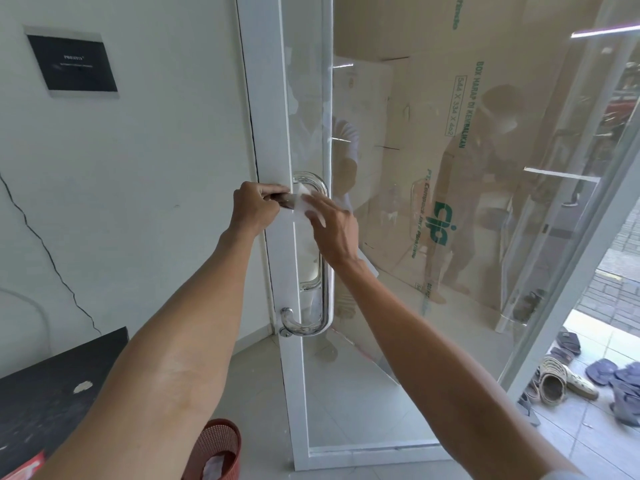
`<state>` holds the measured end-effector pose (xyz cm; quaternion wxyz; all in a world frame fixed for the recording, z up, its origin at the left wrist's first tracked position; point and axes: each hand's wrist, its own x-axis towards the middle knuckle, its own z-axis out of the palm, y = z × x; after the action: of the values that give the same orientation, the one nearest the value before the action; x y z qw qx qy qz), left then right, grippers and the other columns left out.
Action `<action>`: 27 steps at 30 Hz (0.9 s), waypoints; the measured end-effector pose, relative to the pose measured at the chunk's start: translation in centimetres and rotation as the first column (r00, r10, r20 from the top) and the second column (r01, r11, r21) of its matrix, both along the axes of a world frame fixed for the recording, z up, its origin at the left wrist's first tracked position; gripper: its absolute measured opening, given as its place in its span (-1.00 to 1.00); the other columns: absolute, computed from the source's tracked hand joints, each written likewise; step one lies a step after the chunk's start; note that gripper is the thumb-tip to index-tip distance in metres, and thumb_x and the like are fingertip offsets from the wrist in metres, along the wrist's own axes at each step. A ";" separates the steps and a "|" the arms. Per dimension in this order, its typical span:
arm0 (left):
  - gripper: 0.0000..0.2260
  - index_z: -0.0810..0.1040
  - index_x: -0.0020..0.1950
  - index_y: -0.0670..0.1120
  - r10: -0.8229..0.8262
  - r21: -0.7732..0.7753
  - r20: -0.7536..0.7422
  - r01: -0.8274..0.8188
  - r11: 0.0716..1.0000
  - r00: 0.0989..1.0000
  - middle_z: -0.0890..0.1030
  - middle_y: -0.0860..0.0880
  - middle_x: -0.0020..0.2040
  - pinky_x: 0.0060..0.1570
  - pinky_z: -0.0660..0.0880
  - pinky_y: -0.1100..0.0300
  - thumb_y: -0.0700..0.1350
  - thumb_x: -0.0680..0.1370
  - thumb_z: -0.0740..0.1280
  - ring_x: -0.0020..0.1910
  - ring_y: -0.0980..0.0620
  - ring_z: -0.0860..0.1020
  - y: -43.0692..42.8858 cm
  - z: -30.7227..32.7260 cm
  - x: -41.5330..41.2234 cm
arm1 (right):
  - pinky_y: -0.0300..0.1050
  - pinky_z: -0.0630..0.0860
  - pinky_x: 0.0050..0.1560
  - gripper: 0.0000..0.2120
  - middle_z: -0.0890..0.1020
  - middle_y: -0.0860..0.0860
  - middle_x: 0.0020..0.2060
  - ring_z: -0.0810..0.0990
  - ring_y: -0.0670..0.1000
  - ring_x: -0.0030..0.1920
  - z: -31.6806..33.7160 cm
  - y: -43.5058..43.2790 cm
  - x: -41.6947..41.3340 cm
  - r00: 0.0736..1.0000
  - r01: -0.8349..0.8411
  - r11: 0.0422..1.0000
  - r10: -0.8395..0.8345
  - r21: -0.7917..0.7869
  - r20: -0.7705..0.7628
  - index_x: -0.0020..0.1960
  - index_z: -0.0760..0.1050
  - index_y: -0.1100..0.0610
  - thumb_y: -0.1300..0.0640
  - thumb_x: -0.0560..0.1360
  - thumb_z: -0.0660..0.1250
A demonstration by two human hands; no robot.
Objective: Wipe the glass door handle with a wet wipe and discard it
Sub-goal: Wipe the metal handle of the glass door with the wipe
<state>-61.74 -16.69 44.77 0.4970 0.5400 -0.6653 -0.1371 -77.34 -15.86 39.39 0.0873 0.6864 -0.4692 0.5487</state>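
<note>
A chrome loop-shaped handle (325, 271) runs down the white-framed glass door (433, 237), its top bend near mid-frame. My left hand (256, 209) is closed on a small dark packet (282, 199) just left of the handle's top. My right hand (334, 230) pinches a white wet wipe (304, 200) that comes out of that packet, held in front of the upper part of the handle. The wipe is partly hidden by my fingers. Whether the wipe touches the handle I cannot tell.
A red mesh waste basket (221, 448) stands on the floor at the bottom, under my left arm. A black counter (59, 393) is at the lower left. A black wall plaque (72, 62) hangs upper left. Sandals (568, 379) lie outside, right of the door.
</note>
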 end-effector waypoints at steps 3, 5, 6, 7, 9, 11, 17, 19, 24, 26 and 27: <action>-0.59 0.70 0.10 -0.09 -0.004 0.010 -0.001 0.004 1.000 1.000 0.70 -0.02 0.08 0.11 0.37 0.50 -0.39 0.43 0.20 0.14 0.12 0.58 0.0 0.2 0.0 | -0.28 0.48 -0.18 -0.71 0.66 -0.07 0.14 0.69 0.01 -0.07 -0.9 0.1 -1.3 0.996 0.031 0.998 -0.034 0.046 0.082 0.20 0.61 -0.02 0.04 0.48 0.43; -0.58 0.70 0.10 -0.09 0.000 0.009 0.004 0.000 1.000 1.000 0.70 -0.03 0.08 0.08 0.34 0.56 -0.39 0.43 0.19 0.13 0.13 0.57 -0.1 0.3 0.0 | -0.29 0.43 -0.17 -0.70 0.68 -0.04 0.12 0.69 0.03 -0.08 -0.7 0.2 -1.2 0.995 0.042 0.997 -0.047 0.060 0.087 0.18 0.62 0.01 0.02 0.46 0.44; -0.58 0.70 0.10 -0.09 0.002 0.008 0.005 -0.002 1.000 1.000 0.70 -0.03 0.08 0.09 0.34 0.56 -0.40 0.43 0.19 0.14 0.13 0.57 -0.1 0.2 0.0 | -0.25 0.45 -0.15 -0.70 0.68 -0.02 0.11 0.69 0.06 -0.07 -0.3 0.3 -1.0 0.995 0.052 0.997 -0.056 0.060 0.077 0.18 0.62 0.03 0.04 0.45 0.45; -0.58 0.70 0.11 -0.09 0.004 0.009 0.006 -0.004 1.000 1.000 0.69 -0.03 0.09 0.11 0.34 0.53 -0.40 0.44 0.19 0.14 0.13 0.57 0.0 0.2 0.0 | -0.20 0.49 -0.12 -0.69 0.68 -0.01 0.10 0.68 0.08 -0.06 0.2 0.3 -0.6 0.996 0.061 0.997 -0.064 0.052 0.056 0.17 0.63 0.05 0.06 0.44 0.46; -0.59 0.69 0.12 -0.10 0.001 0.011 0.005 -0.001 1.000 1.000 0.68 -0.04 0.11 0.17 0.36 0.46 -0.41 0.44 0.20 0.13 0.15 0.56 0.0 0.3 0.1 | -0.08 0.52 -0.05 -0.69 0.69 0.00 0.09 0.65 0.12 -0.03 1.0 0.3 0.1 0.998 0.063 0.998 -0.063 0.028 -0.016 0.17 0.63 0.07 0.12 0.42 0.47; -0.59 0.69 0.13 -0.10 -0.010 0.021 -0.001 0.010 1.000 1.000 0.68 -0.04 0.12 0.22 0.40 0.39 -0.41 0.44 0.21 0.15 0.12 0.56 -0.1 0.3 0.2 | 0.00 0.51 0.03 -0.69 0.68 -0.01 0.08 0.62 0.14 0.01 1.6 0.1 0.7 0.995 0.049 0.998 -0.045 0.036 -0.091 0.17 0.62 0.08 0.15 0.43 0.44; -0.69 0.68 0.15 -0.09 -0.026 0.027 -0.008 0.026 0.999 1.000 0.69 -0.04 0.11 0.20 0.48 0.29 -0.31 0.47 0.32 0.14 0.06 0.60 0.0 0.5 0.2 | -0.07 0.47 0.01 -0.67 0.68 0.01 0.06 0.60 0.11 0.07 3.1 -0.9 1.8 0.991 -0.027 0.978 0.053 0.205 -0.120 0.18 0.60 0.04 0.14 0.42 0.43; -0.66 0.67 0.16 -0.08 -0.025 0.030 -0.016 0.026 0.999 1.000 0.69 -0.03 0.09 0.13 0.47 0.35 -0.29 0.44 0.31 0.12 0.09 0.61 0.3 0.7 0.0 | -0.10 0.47 0.02 -0.60 0.68 0.03 0.07 0.61 0.11 0.07 3.2 -1.0 1.8 0.997 -0.054 0.969 0.066 0.243 -0.041 0.22 0.56 0.07 0.13 0.39 0.48; -0.63 0.67 0.16 0.00 -0.074 -0.043 0.116 0.079 0.996 0.991 0.69 0.01 0.11 0.04 0.40 0.53 -0.28 0.45 0.27 0.11 0.11 0.61 1.1 0.7 -0.4 | -0.05 0.51 0.09 -0.47 0.66 0.07 0.11 0.61 0.11 0.08 2.6 -0.5 0.8 0.984 -0.152 0.949 0.119 0.275 0.135 0.26 0.45 0.11 0.14 0.35 0.53; -0.72 0.69 0.13 -0.04 -0.048 -0.097 0.218 0.070 0.993 0.975 0.68 0.00 0.13 0.04 0.38 0.53 -0.24 0.49 0.31 0.10 0.06 0.61 1.3 0.3 -0.5 | -0.11 0.49 0.02 -0.44 0.66 0.07 0.08 0.60 0.08 0.00 2.3 -0.3 0.3 0.977 -0.153 0.946 0.102 0.286 0.187 0.27 0.44 0.12 0.12 0.33 0.55; -0.75 0.70 0.12 -0.06 -0.033 -0.125 0.251 0.066 0.990 0.967 0.68 -0.01 0.14 0.06 0.39 0.48 -0.21 0.51 0.32 0.09 0.04 0.61 1.3 0.1 -0.5 | -0.15 0.48 -0.03 -0.43 0.66 0.06 0.04 0.58 0.05 -0.06 2.0 -0.2 0.0 0.973 -0.152 0.939 0.088 0.308 0.212 0.27 0.44 0.13 0.11 0.33 0.56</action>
<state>-62.23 -15.43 44.84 0.4408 0.5018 -0.7433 -0.0365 -77.30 -16.11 41.42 -0.1060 0.6618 -0.5159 0.5336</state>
